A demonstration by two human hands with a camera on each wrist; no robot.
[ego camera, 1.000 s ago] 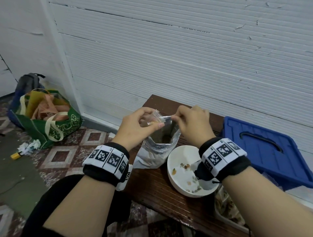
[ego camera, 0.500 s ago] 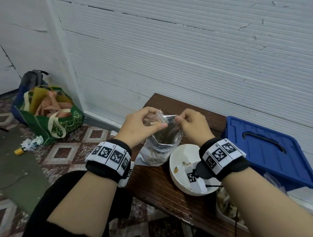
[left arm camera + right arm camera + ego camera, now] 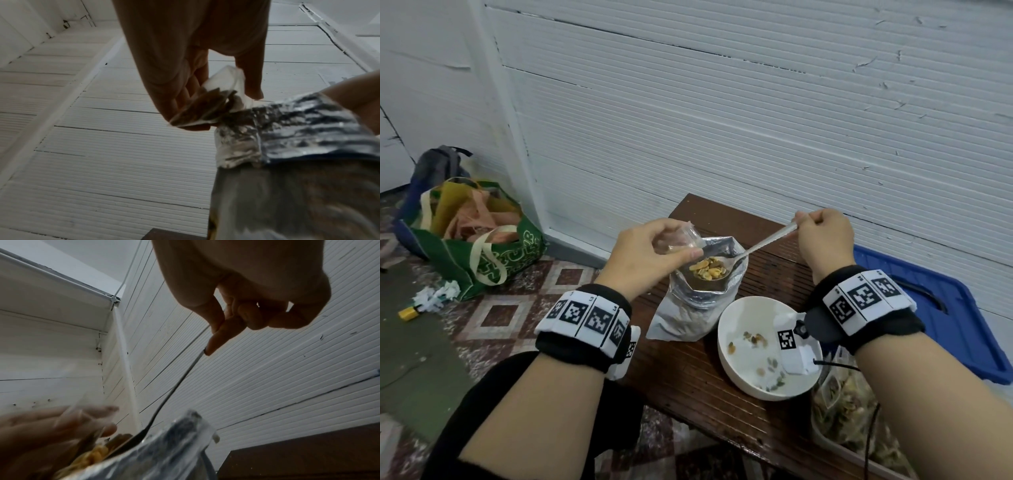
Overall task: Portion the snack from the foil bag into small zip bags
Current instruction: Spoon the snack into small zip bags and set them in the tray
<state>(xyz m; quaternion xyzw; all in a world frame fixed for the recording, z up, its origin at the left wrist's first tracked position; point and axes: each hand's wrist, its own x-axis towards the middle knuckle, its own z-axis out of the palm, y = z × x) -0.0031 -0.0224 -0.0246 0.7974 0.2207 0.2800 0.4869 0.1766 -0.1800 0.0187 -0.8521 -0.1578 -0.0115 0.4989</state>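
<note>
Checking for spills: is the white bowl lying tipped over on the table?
No, the white bowl sits upright on the table, beside the foil bag.

spoon [image 3: 763,244] lifted, heaped with snack [image 3: 708,269]

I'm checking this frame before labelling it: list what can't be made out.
- Snack left inside the foil bag: head view, hidden by its walls and the loaded spoon.
- Small zip bag fill level: head view, covered by the left hand; left wrist view too dark.
- Filled bags at lower right: cut off by the frame edge and the right forearm.
- Bowl scraps: too small to identify.
</note>
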